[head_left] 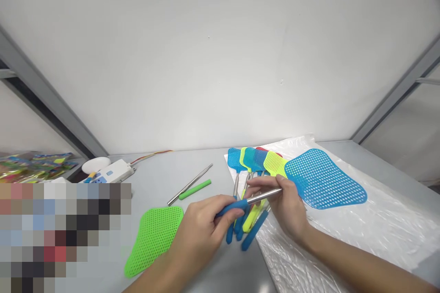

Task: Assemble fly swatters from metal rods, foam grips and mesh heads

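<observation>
My left hand point(209, 226) is closed round the blue handle point(232, 207) of a fly swatter. From that handle a silver metal rod point(264, 196) runs right into my right hand point(288, 206), whose fingers pinch it beside the large blue mesh head point(326, 181). The joint between rod and head is hidden by the right hand. Behind and below my hands lie several fly swatters in a fanned group, among them a yellow one point(275, 164) and a small blue one point(236, 158). Their handles, such as a blue handle point(255, 231), point toward me.
Left of my hands lie a green mesh head point(156, 233), a green handle tube point(195, 189) and a loose metal rod point(190, 184). Clear plastic sheeting point(385, 233) covers the right side. A white power strip point(115, 172) and colourful packets point(34, 167) are at far left. A wall stands behind.
</observation>
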The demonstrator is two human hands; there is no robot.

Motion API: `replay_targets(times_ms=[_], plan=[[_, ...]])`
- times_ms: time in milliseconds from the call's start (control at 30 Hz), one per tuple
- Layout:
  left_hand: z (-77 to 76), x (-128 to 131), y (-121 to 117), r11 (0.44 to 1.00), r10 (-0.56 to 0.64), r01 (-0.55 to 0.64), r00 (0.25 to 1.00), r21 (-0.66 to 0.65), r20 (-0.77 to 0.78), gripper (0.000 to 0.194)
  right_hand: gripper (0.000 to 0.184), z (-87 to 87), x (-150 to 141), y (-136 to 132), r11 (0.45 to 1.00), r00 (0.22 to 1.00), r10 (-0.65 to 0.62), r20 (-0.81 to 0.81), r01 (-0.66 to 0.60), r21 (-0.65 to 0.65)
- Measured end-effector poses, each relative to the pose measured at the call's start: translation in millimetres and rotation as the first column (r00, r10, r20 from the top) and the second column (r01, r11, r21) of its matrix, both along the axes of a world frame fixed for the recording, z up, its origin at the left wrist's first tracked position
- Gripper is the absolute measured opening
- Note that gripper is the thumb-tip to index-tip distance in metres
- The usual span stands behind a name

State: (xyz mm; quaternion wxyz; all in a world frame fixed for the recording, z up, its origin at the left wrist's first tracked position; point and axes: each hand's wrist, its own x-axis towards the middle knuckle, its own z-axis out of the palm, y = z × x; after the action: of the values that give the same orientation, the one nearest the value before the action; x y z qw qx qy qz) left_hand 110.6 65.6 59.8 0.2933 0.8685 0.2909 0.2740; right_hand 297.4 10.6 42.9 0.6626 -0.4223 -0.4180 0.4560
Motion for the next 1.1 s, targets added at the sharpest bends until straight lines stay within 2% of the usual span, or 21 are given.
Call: replay_targets(times_ms=[200,367,500,667,800,933,1000,1100], plan=[[1.9,-3,0,0.998,-0.034,0.028,0.993,-0.052,-0.11,0.016,0.06,2.9,19,8,0.999,0.993,0.013,0.121,-0.007,-0.051],[-5.0,-3,-2,0.994,-0.065,0.042,0.972,-0.105,-0.228,0.023,0.037,8.3,28,8,0.995,0.956,0.102,0.274,-0.096,-0.037],[-6.5,-3,-2,0.991,-0.077,0.044,0.961,-0.128,-0.266,0.031,0.033,10.2,29,7,0.986,0.947,0.162,0.278,-0.145,-0.081],[-3.7,-1,-2,0.99,-0.087,0.055,0.961,-0.126,-0.264,0.03,0.04,8.8,28,11,0.996,0.927,0.06,0.369,-0.03,-0.085],[-5.1,0,-3,0.995,-0.08,0.057,0.955,-0.087,-0.285,0.021,0.041,3.2,26,14,0.99,0.942,-0.037,0.332,0.079,-0.113],[-8.7,0,-5,0.997,-0.078,0.066,0.946,-0.048,-0.314,0.023,0.046,-1.3,26,15,0.98,0.938,-0.098,0.332,0.149,-0.132],[-9.8,0,-6,0.996,-0.085,0.073,0.946,-0.05,-0.314,0.026,0.047,-1.1,26,15,0.981,0.924,-0.099,0.37,0.152,-0.118],[-11.3,0,-6,0.994,-0.088,0.063,0.944,-0.088,-0.319,0.031,0.044,1.9,26,14,0.99,0.893,-0.036,0.449,0.094,-0.108]])
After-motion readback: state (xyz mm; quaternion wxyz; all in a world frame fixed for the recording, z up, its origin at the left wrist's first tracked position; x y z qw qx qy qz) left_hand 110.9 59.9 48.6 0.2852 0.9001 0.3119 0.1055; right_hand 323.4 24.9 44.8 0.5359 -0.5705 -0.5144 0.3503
